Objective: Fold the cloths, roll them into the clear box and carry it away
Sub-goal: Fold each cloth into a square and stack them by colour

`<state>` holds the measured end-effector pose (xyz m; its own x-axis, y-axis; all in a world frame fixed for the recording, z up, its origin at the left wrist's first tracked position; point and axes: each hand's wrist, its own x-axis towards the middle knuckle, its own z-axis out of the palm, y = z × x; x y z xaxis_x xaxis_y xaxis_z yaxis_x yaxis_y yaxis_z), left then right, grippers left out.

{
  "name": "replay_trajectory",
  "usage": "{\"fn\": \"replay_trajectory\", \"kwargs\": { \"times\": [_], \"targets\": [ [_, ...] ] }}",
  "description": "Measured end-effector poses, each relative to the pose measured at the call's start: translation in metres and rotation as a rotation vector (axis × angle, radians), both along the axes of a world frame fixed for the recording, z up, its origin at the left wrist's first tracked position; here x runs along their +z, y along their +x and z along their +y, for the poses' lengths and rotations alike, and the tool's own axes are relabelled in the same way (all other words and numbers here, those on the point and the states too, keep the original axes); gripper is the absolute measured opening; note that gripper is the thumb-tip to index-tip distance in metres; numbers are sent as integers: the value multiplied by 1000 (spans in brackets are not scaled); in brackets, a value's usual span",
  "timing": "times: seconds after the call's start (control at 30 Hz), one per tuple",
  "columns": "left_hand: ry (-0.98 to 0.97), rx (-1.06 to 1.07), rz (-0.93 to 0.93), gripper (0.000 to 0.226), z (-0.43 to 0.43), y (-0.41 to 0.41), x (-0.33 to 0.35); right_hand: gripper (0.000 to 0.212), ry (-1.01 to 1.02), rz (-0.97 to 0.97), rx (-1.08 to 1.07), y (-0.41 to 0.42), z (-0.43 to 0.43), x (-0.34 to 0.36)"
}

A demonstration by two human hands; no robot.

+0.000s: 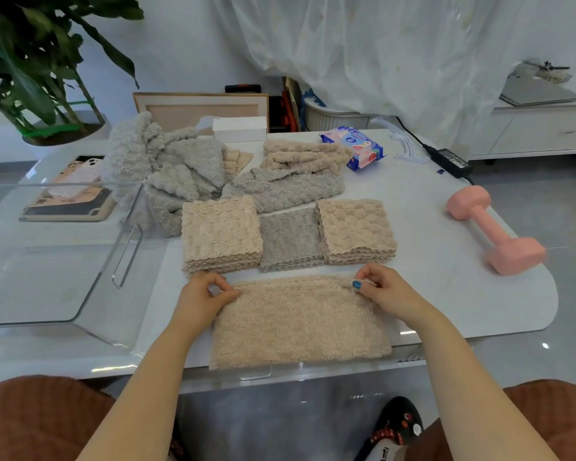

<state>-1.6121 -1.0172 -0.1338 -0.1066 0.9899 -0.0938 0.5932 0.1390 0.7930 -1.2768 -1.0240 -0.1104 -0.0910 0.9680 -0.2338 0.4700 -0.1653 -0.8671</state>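
I saw both hands at work on one beige cloth (300, 324) that lay spread flat in the lower middle of the frame, its near edge reaching the front edge of the white table (439, 294). The left hand (203, 294) pinched the cloth's upper left corner between thumb and curled fingers. The right hand (386, 291) pinched the upper right corner in the same way, with a blue-painted thumbnail resting on top of the fabric.

Just above the cloth, three folded stacks stood in a row and touched each other: a beige stack (220, 231) on the left, a lower grey stack (288, 241) in the middle and a second beige stack (356, 227) on the right. Above them a long grey cloth (290, 191) lay rumpled, with loosely folded beige cloths (303, 154) higher up. A heap of unfolded grey cloths (167, 168) sat to their left.

The clear box (47, 277) filled the left of the frame. Its wall with the handle slot faced the stacks, and I could see nothing inside it.

At the right of the frame a pink dumbbell (494, 227) lay on the table, well apart from the cloths. A pack of wipes (356, 146) and a black power adapter (449, 159) sat toward the upper right. A tablet (70, 201) showed behind the clear box at the left, and a potted plant (37, 61) stood in the upper left corner.
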Motion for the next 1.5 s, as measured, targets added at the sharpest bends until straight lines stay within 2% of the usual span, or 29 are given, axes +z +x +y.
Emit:
{"fn": "replay_trajectory", "kwargs": {
  "times": [0.1,0.23,0.33,0.43,0.53,0.6,0.73,0.8,0.9,0.97,1.03,1.13,1.23,1.37,1.5],
  "targets": [
    [14,50,-89,15,1,4,-1,11,33,145,-124,-1,-4,0],
    [38,130,-218,16,2,14,2,16,96,157,-244,-1,-7,4],
    [120,145,-275,14,-3,20,23,20,182,241,-292,2,-10,21],
    [295,169,-459,17,-6,17,61,20,304,321,-278,10,-11,47],
    [355,90,-567,22,-16,8,90,13,361,381,-199,18,-18,71],
    [269,-27,-483,21,-27,-1,92,14,313,345,-125,21,-26,75],
    [-195,-293,-134,24,-49,-20,53,5,-55,106,65,21,-42,48],
    [-267,-270,-63,16,-52,-19,37,16,-50,22,-79,17,-44,28],
    [-104,-31,39,20,-44,-10,27,21,72,-197,-366,10,-37,12],
    [-25,161,121,27,-38,0,30,24,38,-329,-398,6,-32,10],
    [-72,242,153,36,-34,11,30,30,-43,-398,-375,2,-29,9],
    [-192,237,180,44,-35,24,21,40,-149,-495,-295,-10,-29,2],
    [-151,194,221,33,-41,32,9,33,-179,-566,-275,-18,-31,-7],
    [1,272,157,20,-48,32,9,24,-71,-608,-345,-21,-36,-11],
    [20,232,51,17,-50,29,16,26,25,-554,-404,-20,-35,-11]
  ]
}}
